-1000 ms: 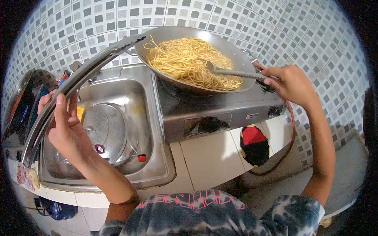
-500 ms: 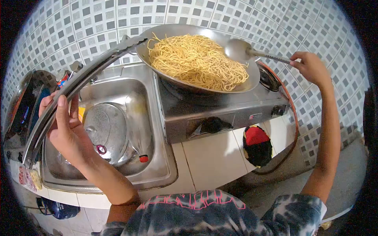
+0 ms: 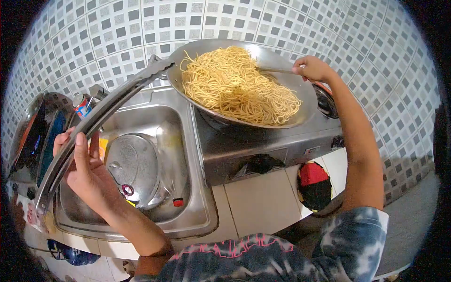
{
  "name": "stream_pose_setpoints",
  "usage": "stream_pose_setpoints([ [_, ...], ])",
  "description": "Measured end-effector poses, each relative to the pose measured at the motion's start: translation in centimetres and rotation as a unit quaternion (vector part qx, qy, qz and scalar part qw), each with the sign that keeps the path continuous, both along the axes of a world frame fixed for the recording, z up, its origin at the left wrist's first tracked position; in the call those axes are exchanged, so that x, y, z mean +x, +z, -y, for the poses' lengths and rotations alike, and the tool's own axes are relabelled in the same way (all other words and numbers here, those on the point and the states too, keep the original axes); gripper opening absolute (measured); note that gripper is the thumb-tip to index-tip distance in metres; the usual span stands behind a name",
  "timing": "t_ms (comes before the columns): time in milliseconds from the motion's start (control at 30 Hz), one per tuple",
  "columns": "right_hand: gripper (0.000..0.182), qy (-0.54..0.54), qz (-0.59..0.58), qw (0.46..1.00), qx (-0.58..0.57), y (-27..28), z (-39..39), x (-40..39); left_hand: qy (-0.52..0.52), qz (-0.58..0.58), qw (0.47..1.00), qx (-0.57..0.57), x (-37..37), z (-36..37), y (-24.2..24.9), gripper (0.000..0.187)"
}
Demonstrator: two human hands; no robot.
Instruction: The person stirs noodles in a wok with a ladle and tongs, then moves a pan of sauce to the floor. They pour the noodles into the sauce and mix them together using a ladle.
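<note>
Yellow noodles (image 3: 235, 87) lie heaped in a wide metal wok (image 3: 307, 101) on the stove. My right hand (image 3: 312, 69) is closed on the handle of a ladle (image 3: 277, 70), whose head is hidden among the noodles. Over the sink, my left hand (image 3: 87, 164) grips long metal tongs (image 3: 105, 105) between thumb and fingers. The tips of the tongs are near the wok's left rim.
In the steel sink (image 3: 206, 207) are a round metal lid (image 3: 131, 164) and a clear bottle with a red cap (image 3: 178, 202). A can (image 3: 81, 104) stands behind the sink. A red and black round cloth (image 3: 314, 185) lies before the stove (image 3: 253, 150).
My right hand has moved left toward the wok, and the ladle's head has gone from above the wok's right side into the noodles. My left hand still holds the tongs.
</note>
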State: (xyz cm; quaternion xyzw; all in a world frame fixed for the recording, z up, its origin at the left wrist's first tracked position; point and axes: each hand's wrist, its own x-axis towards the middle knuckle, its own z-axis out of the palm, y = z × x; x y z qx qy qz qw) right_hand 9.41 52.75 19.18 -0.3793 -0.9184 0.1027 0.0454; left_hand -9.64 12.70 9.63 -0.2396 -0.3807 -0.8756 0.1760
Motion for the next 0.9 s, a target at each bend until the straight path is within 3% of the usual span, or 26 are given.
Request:
stream_pose_setpoints([
  [400,0.024,0.138,-0.082,0.986,0.047,1.1,3.9,0.8,0.009,0.004,1.0,-0.012,0.7,-0.3,0.2,0.025],
  [500,0.025,0.129,-0.074,0.987,0.064,2.0,6.1,2.3,0.0,-0.005,1.0,-0.02,0.8,-0.4,0.1,0.025],
  [700,0.027,0.215,-0.051,0.941,0.256,3.0,10.8,6.4,-0.004,-0.006,1.0,-0.007,1.3,-0.4,0.4,0.025],
  [900,0.024,0.144,-0.021,0.937,0.317,4.7,17.0,10.0,-0.018,0.001,1.0,-0.003,1.4,-1.0,0.3,0.026],
])
